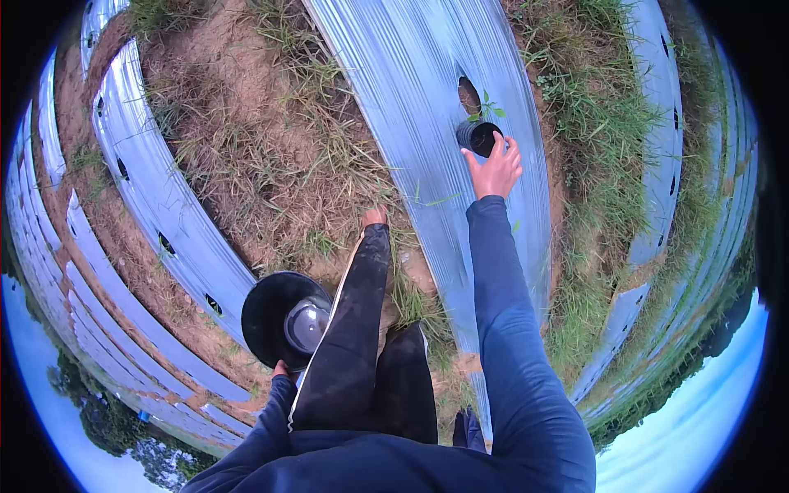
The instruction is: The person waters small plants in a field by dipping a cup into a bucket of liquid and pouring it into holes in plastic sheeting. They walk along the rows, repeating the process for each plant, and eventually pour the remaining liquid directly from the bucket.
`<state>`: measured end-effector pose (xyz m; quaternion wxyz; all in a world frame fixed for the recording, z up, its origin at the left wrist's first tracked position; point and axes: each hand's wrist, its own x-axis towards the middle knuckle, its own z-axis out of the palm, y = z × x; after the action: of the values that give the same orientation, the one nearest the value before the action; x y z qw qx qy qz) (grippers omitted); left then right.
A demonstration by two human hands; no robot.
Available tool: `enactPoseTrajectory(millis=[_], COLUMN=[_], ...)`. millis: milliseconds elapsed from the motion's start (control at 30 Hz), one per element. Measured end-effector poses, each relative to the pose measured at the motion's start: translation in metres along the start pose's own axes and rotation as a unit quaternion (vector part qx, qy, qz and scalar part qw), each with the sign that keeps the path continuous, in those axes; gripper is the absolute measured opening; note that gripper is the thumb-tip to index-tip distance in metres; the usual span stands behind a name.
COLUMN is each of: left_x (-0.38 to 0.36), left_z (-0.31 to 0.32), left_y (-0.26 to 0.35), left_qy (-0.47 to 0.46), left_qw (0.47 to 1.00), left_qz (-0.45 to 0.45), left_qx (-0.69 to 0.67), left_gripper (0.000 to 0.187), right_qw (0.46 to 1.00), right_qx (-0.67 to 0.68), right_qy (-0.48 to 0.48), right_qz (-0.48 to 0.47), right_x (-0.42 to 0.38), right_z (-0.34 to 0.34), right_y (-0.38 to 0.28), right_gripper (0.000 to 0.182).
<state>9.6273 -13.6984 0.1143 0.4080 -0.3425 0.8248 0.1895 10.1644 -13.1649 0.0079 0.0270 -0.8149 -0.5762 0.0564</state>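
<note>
Right hand [496, 171] stretched out, gripping small black pot [480, 137] beside planting hole [468, 94] in silver mulch film [427, 107]; left hand [280, 369], mostly hidden, carrying black tray [267, 316] low at the hip.

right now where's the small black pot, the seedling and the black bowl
small black pot [480, 138], head view, on its dark open mouth by the right hand
seedling [490, 107], head view, on its green leaves beside the hole
black bowl [267, 316], head view, on its dark inner wall

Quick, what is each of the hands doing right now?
Left hand: mostly hidden; it holds the round black tray by its lower edge.
Right hand: closed on the small black plastic pot, on the silver plastic sheet.
</note>
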Motion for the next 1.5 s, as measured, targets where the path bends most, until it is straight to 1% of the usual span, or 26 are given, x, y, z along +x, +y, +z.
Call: enactPoseTrajectory(millis=[67, 133, 167, 200, 233, 300, 333, 400, 500, 633, 733, 767, 800, 867, 933, 967, 1000, 1067, 1133, 1167, 1200, 1233, 1267, 1367, 1400, 1500], left_x=[0.0, -0.006, -0.003, -0.004, -0.04, -0.041, -0.051, -0.068, -0.099, -0.131, -0.166, -0.178, -0.191, -0.221, -0.26, -0.278, -0.286, -0.311, -0.339, -0.349, -0.366, -0.378, -0.38, -0.403, -0.415, -0.425], left_z=[-0.002, 0.004, 0.003, 0.009, 0.016, 0.024, 0.03, 0.021, 0.042, 0.061, 0.075, 0.078, 0.085, 0.1, 0.123, 0.135, 0.143, 0.175, 0.2, 0.215, 0.222, 0.228, 0.232, 0.246, 0.246, 0.23], left_y=[0.005, 0.01, 0.018, 0.038, 0.041, 0.069, 0.109, 0.124, 0.149, 0.182, 0.199, 0.206, 0.213, 0.216, 0.205, 0.201, 0.187, 0.167, 0.172, 0.165, 0.156, 0.15, 0.137, 0.119, 0.124, 0.141], left_qy=[-0.026, -0.068, -0.102, -0.136, -0.159, -0.192, -0.248, -0.305, -0.255, -0.236, -0.226, -0.216, -0.204, -0.194, -0.278, -0.346, -0.406, -0.392, -0.353, -0.351, -0.359, -0.375, -0.411, -0.517, -0.518, -0.509], left_qw=[0.998, 0.994, 0.983, 0.963, 0.964, 0.952, 0.896, 0.787, 0.839, 0.815, 0.798, 0.796, 0.793, 0.788, 0.746, 0.714, 0.677, 0.628, 0.549, 0.488, 0.426, 0.383, 0.393, 0.428, 0.407, 0.409], left_qz=[-0.016, 0.017, 0.053, 0.089, 0.095, 0.099, 0.2, 0.374, 0.259, 0.25, 0.279, 0.285, 0.292, 0.307, 0.337, 0.349, 0.356, 0.336, 0.342, 0.343, 0.344, 0.34, 0.333, 0.311, 0.312, 0.381], left_qx=[0.063, 0.085, 0.144, 0.213, 0.192, 0.216, 0.31, 0.385, 0.405, 0.466, 0.484, 0.488, 0.495, 0.497, 0.503, 0.499, 0.5, 0.582, 0.676, 0.722, 0.756, 0.773, 0.753, 0.673, 0.685, 0.654], left_gripper=[0.029, 0.025, 0.022, 0.02, 0.017, 0.023, 0.027, 0.036, 0.046, 0.059, 0.069, 0.072, 0.076, 0.082, 0.09, 0.094, 0.098, 0.102, 0.103, 0.102, 0.102, 0.101, 0.097, 0.084, 0.074, 0.055], right_qw=[0.998, 0.99, 0.976, 0.94, 0.905, 0.856, 0.826, 0.839, 0.855, 0.866, 0.841, 0.813, 0.784, 0.763, 0.745, 0.799, 0.796, 0.757, 0.743, 0.837, 0.832, 0.839, 0.84, 0.824, 0.823, 0.83], right_qx=[0.036, 0.135, 0.199, 0.26, 0.276, 0.224, 0.246, 0.286, 0.329, 0.405, 0.441, 0.473, 0.481, 0.416, 0.339, 0.283, 0.295, 0.372, 0.433, 0.26, 0.215, 0.172, 0.118, 0.047, 0.056, 0.12], right_qy=[0.051, -0.036, -0.09, -0.221, -0.324, -0.456, -0.503, -0.456, -0.373, -0.247, -0.175, -0.136, -0.074, 0.022, -0.092, -0.134, -0.2, -0.275, -0.149, 0.091, 0.302, 0.381, 0.45, 0.515, 0.519, 0.478], right_qz=[0.001, 0.013, -0.007, -0.001, 0.002, -0.095, -0.064, 0.084, 0.148, 0.157, 0.261, 0.311, 0.385, 0.494, 0.566, 0.514, 0.489, 0.462, 0.488, 0.473, 0.413, 0.347, 0.28, 0.231, 0.225, 0.261], right_x=[-0.022, -0.074, -0.108, -0.146, -0.188, -0.253, -0.312, -0.35, -0.409, -0.489, -0.565, -0.597, -0.633, -0.717, -0.794, -0.836, -0.867, -0.888, -0.862, -0.833, -0.8, -0.779, -0.758, -0.71, -0.695, -0.652], right_z=[-0.009, -0.007, -0.004, -0.005, -0.016, -0.045, -0.058, -0.108, -0.174, -0.245, -0.263, -0.214, -0.238, -0.248, -0.269, -0.275, -0.293, -0.351, -0.476, -0.563, -0.649, -0.705, -0.76, -0.84, -0.852, -0.828], right_y=[-0.007, -0.011, -0.009, -0.007, -0.01, -0.017, -0.023, -0.042, -0.056, -0.052, -0.028, -0.024, -0.019, -0.014, -0.007, -0.003, -0.001, 0.017, 0.021, 0.006, -0.014, -0.028, -0.042, -0.08, -0.088, -0.102], right_gripper=[0.055, 0.041, 0.027, 0.019, 0.016, 0.019, 0.024, 0.043, 0.047, 0.037, 0.034, 0.032, 0.032, 0.031, 0.034, 0.039, 0.04, 0.048, 0.061, 0.071, 0.074, 0.074, 0.075, 0.057, 0.05, 0.028])
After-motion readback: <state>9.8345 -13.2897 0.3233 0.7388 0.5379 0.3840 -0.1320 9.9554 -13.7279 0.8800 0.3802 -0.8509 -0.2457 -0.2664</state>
